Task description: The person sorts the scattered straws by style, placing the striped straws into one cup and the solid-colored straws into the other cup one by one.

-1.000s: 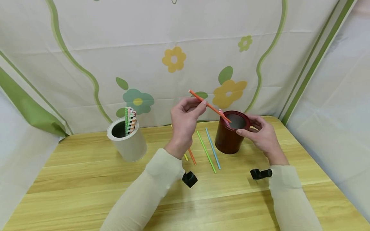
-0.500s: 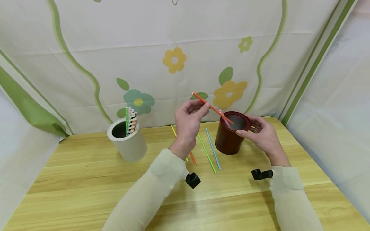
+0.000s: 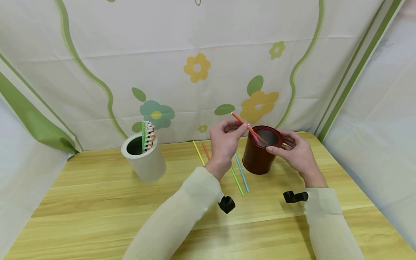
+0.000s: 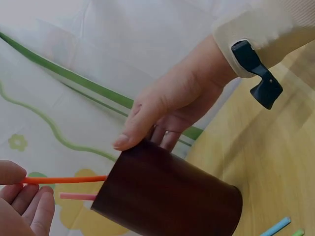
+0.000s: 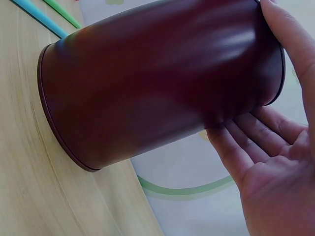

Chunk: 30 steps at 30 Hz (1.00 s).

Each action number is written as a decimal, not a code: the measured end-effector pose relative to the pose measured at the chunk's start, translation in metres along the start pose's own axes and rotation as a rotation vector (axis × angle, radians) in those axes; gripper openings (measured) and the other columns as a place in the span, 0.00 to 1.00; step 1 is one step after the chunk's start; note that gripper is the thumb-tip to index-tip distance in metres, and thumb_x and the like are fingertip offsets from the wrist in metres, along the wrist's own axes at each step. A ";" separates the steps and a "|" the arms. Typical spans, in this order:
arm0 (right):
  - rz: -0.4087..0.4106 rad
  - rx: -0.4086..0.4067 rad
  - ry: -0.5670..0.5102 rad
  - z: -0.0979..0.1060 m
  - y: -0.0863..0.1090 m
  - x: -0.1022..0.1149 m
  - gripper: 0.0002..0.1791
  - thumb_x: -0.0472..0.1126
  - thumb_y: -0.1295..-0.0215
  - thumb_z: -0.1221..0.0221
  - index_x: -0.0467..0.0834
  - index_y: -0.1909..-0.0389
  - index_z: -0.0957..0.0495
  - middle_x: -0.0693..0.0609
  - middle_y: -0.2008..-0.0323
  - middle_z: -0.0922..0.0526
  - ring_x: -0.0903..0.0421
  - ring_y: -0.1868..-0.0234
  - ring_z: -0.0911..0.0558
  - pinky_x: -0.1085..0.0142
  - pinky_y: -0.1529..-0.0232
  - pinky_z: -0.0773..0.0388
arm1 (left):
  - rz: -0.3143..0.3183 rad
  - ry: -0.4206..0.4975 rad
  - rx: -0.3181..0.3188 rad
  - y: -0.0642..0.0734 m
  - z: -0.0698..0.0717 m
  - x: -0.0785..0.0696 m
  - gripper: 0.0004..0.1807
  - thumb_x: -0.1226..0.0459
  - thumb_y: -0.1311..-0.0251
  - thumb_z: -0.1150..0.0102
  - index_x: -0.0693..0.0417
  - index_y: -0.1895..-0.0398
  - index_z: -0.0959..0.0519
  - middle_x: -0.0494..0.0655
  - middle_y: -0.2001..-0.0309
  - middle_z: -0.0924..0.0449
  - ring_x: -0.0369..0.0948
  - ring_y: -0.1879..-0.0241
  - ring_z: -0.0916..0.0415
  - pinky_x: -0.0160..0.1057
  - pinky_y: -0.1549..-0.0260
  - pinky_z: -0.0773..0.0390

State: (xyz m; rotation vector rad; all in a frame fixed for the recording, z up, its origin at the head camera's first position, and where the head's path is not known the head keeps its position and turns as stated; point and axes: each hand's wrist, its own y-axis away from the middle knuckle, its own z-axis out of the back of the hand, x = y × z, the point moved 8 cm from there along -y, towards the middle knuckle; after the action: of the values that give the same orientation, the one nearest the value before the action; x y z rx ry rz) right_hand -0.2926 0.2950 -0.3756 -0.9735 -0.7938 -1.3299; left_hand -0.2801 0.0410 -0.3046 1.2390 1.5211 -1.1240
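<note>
My left hand (image 3: 225, 144) pinches an orange straw (image 4: 69, 180) between thumb and fingers. The straw slants down to the right, its lower end inside the mouth of a dark red canister (image 3: 256, 159). A pink straw (image 4: 78, 196) sticks out of the same canister, beside the orange one. My right hand (image 3: 297, 153) grips that canister near its rim, the thumb at the front edge and the fingers behind. In the right wrist view, the canister (image 5: 157, 83) stands on the table with the right fingers (image 5: 236, 147) against its side.
A white canister (image 3: 147, 168) at the left holds several patterned straws (image 3: 144, 137). Yellow (image 3: 198, 151), orange (image 3: 206, 150), green (image 3: 237, 182) and blue (image 3: 242, 173) straws lie on the wooden table (image 3: 97, 209), partly behind the left hand. A flowered curtain (image 3: 211, 32) hangs behind.
My left hand has moved right and slightly down, towards the dark red canister, and the orange straw reaches further into it. My right hand and the canister stay almost still.
</note>
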 end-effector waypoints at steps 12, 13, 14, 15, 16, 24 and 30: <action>-0.008 0.006 0.006 -0.001 0.000 0.000 0.45 0.51 0.35 0.23 0.44 0.21 0.32 0.44 0.27 0.25 0.66 0.34 0.23 0.84 0.41 0.21 | 0.101 -0.111 0.010 0.000 -0.004 0.027 0.08 0.67 0.37 0.24 0.58 0.56 0.09 0.51 0.58 0.08 0.38 0.60 0.13 0.37 0.51 0.10; -0.008 0.005 0.007 -0.001 0.000 0.000 0.45 0.51 0.35 0.23 0.44 0.21 0.32 0.44 0.27 0.25 0.66 0.34 0.23 0.84 0.41 0.21 | 0.109 -0.122 0.014 0.000 -0.004 0.028 0.08 0.66 0.37 0.23 0.58 0.56 0.09 0.51 0.57 0.08 0.38 0.59 0.13 0.37 0.50 0.11; -0.007 0.004 0.010 -0.001 0.000 0.000 0.45 0.51 0.35 0.23 0.44 0.21 0.32 0.44 0.27 0.25 0.66 0.34 0.23 0.84 0.41 0.22 | 0.115 -0.132 0.019 0.000 -0.004 0.029 0.08 0.66 0.36 0.23 0.57 0.56 0.09 0.50 0.57 0.08 0.38 0.58 0.13 0.38 0.50 0.11; -0.006 0.003 0.012 -0.001 0.000 0.000 0.45 0.51 0.35 0.23 0.45 0.22 0.32 0.45 0.27 0.25 0.66 0.34 0.23 0.84 0.41 0.22 | 0.119 -0.140 0.025 0.001 -0.005 0.030 0.08 0.65 0.36 0.23 0.56 0.56 0.09 0.50 0.57 0.08 0.38 0.58 0.13 0.38 0.49 0.11; -0.009 0.001 0.011 -0.001 0.000 0.000 0.44 0.51 0.35 0.23 0.45 0.22 0.32 0.45 0.27 0.25 0.66 0.34 0.23 0.84 0.41 0.22 | 0.119 -0.148 0.030 0.001 -0.005 0.031 0.08 0.65 0.36 0.23 0.56 0.56 0.09 0.49 0.56 0.08 0.38 0.57 0.13 0.38 0.49 0.11; -0.004 -0.005 0.020 0.000 0.000 0.000 0.45 0.52 0.35 0.23 0.45 0.22 0.32 0.45 0.27 0.25 0.63 0.32 0.22 0.83 0.40 0.21 | 0.106 -0.149 0.044 0.000 -0.006 0.032 0.06 0.66 0.36 0.24 0.54 0.57 0.08 0.48 0.56 0.07 0.37 0.57 0.13 0.37 0.50 0.12; -0.009 -0.004 0.015 0.000 0.000 0.000 0.45 0.52 0.35 0.23 0.45 0.22 0.32 0.45 0.27 0.25 0.62 0.31 0.23 0.82 0.39 0.21 | 0.123 -0.097 0.062 0.001 -0.005 0.033 0.07 0.66 0.35 0.25 0.57 0.56 0.09 0.50 0.57 0.08 0.43 0.56 0.10 0.37 0.47 0.11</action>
State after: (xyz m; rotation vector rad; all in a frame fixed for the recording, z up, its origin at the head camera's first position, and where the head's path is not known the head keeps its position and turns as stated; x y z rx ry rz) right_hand -0.2923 0.2946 -0.3757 -0.9627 -0.7852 -1.3462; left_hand -0.2837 0.0530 -0.3351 1.2827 1.3289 -1.1409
